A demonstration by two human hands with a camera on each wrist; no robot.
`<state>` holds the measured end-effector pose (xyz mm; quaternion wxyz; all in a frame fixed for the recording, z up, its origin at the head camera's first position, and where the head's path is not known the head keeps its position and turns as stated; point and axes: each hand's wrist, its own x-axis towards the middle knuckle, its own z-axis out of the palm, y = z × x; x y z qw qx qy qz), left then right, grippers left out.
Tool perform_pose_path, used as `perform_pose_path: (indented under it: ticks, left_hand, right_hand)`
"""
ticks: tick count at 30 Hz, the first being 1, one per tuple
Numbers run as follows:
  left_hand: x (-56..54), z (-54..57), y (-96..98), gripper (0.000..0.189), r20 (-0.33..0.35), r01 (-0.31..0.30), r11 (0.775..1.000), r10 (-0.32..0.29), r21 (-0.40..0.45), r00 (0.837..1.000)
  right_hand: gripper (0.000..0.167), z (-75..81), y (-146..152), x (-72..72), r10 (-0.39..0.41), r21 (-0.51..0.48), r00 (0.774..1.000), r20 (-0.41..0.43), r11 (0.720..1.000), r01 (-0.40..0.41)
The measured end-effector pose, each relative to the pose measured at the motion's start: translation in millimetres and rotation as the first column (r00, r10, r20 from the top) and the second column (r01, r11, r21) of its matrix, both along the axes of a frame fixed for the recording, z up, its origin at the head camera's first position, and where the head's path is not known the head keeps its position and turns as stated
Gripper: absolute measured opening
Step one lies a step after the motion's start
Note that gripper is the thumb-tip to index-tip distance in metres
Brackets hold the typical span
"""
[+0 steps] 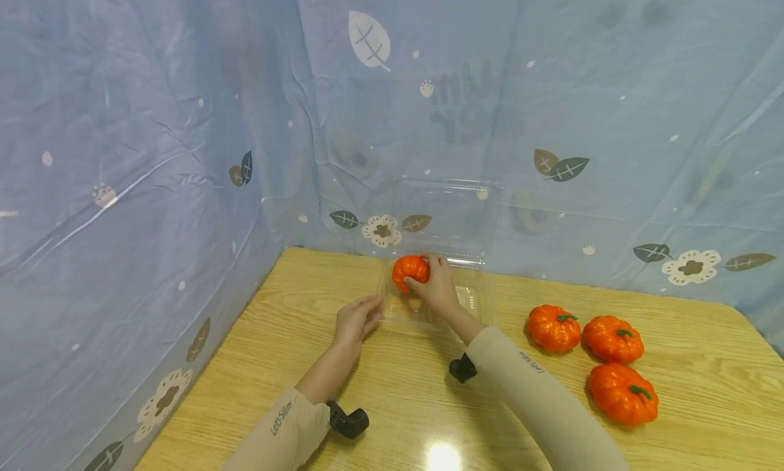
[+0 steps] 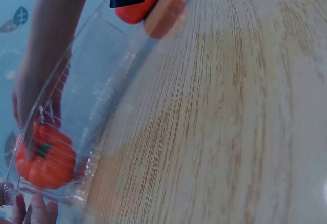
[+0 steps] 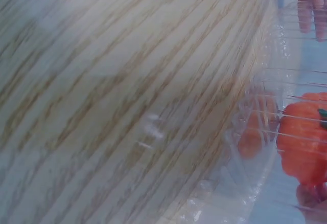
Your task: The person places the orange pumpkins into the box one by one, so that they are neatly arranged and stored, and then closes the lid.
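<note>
A clear plastic clamshell container [image 1: 468, 314] stands on the table at the back, its lid [image 1: 453, 216] raised against the curtain. Inside its left half, my right hand [image 1: 439, 288] grips a small orange toy pumpkin [image 1: 407, 270] with thumb and fingers. The pumpkin [image 2: 48, 165] shows through the clear wall in the left wrist view, its green stem up by the fingers. My left hand [image 1: 356, 319] holds the container's left edge. In the left wrist view, the left fingertips [image 2: 38, 211] are at the corner of the rim, partly cut off by the frame.
On the right of the wooden table [image 1: 416, 403] lie three more orange pumpkins: one nearer the container [image 1: 553, 328], one beside it [image 1: 612, 339] and one in front [image 1: 623, 395]. A blue patterned curtain [image 1: 551, 117] hangs behind and along the left. Black devices [image 1: 349, 420] are on both wrists.
</note>
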<state>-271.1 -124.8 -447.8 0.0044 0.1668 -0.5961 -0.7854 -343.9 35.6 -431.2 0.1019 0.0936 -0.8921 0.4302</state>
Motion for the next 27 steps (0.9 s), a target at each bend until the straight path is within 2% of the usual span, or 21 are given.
perform_pose_path:
  ticks: [7,15,27]
  left_hand:
    - [0.1,-1.9,-1.1,0.030,0.010,0.017,1.000,-0.017,-0.002,1.000]
    - [1.0,-1.0,-1.0,0.030,-0.001,0.025,1.000,-0.025,-0.006,1.000]
    - [1.8,-0.3,-1.1,0.030,-0.007,0.031,0.999,-0.031,-0.009,0.999]
  right_hand:
    - [0.055,-0.3,-0.9,-0.4,0.008,-0.021,1.000,-0.026,1.000,-0.009]
    - [0.056,1.8,-0.4,-1.2,0.013,-0.034,1.000,0.026,0.999,-0.012]
    - [0.055,6.1,2.3,-0.9,0.050,-0.016,0.998,0.037,0.999,-0.049]
